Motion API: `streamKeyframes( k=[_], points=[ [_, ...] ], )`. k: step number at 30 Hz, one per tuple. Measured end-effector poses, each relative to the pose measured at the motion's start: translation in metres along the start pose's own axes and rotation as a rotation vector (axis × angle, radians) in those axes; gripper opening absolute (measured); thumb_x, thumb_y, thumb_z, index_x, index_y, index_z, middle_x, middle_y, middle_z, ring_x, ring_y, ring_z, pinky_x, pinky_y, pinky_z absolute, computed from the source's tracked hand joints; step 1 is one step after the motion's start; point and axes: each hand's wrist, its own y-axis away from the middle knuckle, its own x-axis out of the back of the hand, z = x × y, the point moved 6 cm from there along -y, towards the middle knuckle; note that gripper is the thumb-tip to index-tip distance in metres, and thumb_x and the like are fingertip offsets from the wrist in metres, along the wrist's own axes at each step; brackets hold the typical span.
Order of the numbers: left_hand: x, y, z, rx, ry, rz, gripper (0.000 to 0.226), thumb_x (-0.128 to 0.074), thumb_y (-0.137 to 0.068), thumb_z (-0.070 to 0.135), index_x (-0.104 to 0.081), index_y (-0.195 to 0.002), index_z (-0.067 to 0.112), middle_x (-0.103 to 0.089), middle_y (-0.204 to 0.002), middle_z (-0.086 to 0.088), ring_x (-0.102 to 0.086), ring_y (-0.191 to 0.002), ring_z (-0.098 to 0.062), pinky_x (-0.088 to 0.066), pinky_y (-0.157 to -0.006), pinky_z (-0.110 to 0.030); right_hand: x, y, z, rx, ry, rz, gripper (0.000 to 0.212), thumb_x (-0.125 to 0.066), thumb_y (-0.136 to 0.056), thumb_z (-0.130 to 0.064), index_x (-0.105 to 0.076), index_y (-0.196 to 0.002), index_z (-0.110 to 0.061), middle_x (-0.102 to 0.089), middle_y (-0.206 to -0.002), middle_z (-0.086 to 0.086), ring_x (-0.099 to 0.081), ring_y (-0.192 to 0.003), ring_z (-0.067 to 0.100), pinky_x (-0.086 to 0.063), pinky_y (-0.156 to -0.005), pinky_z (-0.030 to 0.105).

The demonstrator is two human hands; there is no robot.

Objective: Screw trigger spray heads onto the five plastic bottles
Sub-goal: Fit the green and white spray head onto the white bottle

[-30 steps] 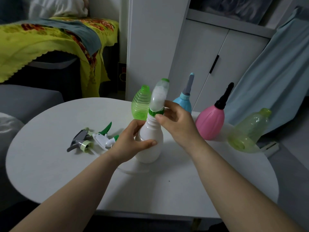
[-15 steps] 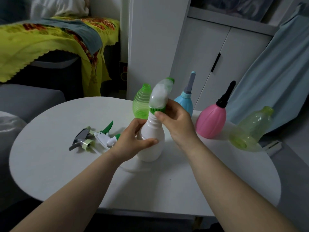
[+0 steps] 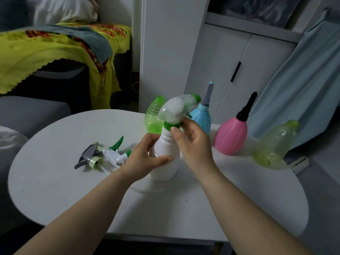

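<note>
Over the table [image 3: 55, 181], left grip [image 3: 143, 159] around white bottle [image 3: 163, 172], right grip [image 3: 193, 144] on green collar [image 3: 168, 124].

You have five bottles on the bench [image 3: 55, 181]: white bottle [image 3: 165, 159], green bottle [image 3: 152, 116], blue bottle [image 3: 201, 118], pink bottle [image 3: 230, 137], yellow-green bottle [image 3: 274, 144]. You have three trigger heads: grey head [image 3: 86, 155] and white-and-green head [image 3: 112, 153] loose, clear head [image 3: 174, 111] on the white one.

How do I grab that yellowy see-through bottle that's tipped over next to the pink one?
Probably round its waist, just below the neck, coming down from above and from the right. The yellow-green bottle lies tipped over, wide base towards you and neck pointing up and away, so the base is too broad to wrap. The pink bottle stands close on its left, leaving that side crowded.
</note>
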Motion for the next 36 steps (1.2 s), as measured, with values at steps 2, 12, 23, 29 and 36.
streamKeyframes(
  k=[2,12,23,29,36],
  points=[
    [0.000,0.000,0.000,-0.008,-0.004,0.005,0.044,-0.074,-0.065,0.006,-0.046,-0.090,0.027,-0.056,-0.091,0.011,-0.053,-0.087,-0.001,-0.043,-0.073,-0.007,0.007,0.000,-0.001,0.009,0.014,0.041,0.023,-0.060,-0.080,-0.015,-0.063,-0.102,-0.014,-0.063,-0.094,-0.006,-0.059,-0.098,0.015,-0.044,-0.086,0.021],
    [-0.001,-0.001,0.001,-0.026,-0.029,0.006,0.044,-0.075,-0.065,0.009,-0.044,-0.084,0.035,-0.056,-0.091,0.013,-0.053,-0.086,0.000,-0.044,-0.070,-0.006,0.002,0.000,0.000,0.003,0.041,0.204,0.038,-0.072,-0.068,-0.014,-0.046,-0.091,-0.029,-0.048,-0.075,-0.013,-0.051,-0.074,0.004,-0.037,-0.065,0.000],
    [-0.001,-0.002,-0.001,-0.027,-0.021,0.011,0.045,-0.075,-0.064,0.008,-0.045,-0.083,0.035,-0.056,-0.089,0.013,-0.053,-0.085,0.001,-0.042,-0.069,-0.003,0.001,-0.010,0.003,-0.090,-0.012,0.012,0.021,-0.068,-0.072,-0.014,-0.057,-0.086,-0.026,-0.062,-0.092,-0.008,-0.059,-0.097,0.014,-0.044,-0.085,0.020],
    [-0.002,-0.002,-0.002,-0.025,0.009,-0.003,0.045,-0.075,-0.064,0.006,-0.045,-0.084,0.033,-0.057,-0.091,0.012,-0.054,-0.086,-0.001,-0.044,-0.071,-0.007,-0.007,-0.010,0.006,-0.102,-0.031,0.017,0.040,-0.073,-0.064,-0.024,-0.042,-0.089,-0.030,-0.051,-0.090,-0.015,-0.054,-0.087,0.004,-0.042,-0.069,0.009],
    [-0.002,-0.002,-0.002,-0.024,0.010,0.007,0.045,-0.075,-0.065,0.006,-0.045,-0.085,0.033,-0.057,-0.090,0.012,-0.054,-0.084,-0.001,-0.044,-0.071,-0.007,-0.001,-0.010,0.004,-0.081,-0.016,-0.029,0.023,-0.065,-0.073,-0.015,-0.055,-0.085,-0.031,-0.060,-0.089,-0.013,-0.056,-0.094,0.011,-0.041,-0.079,0.015]
  ],
)
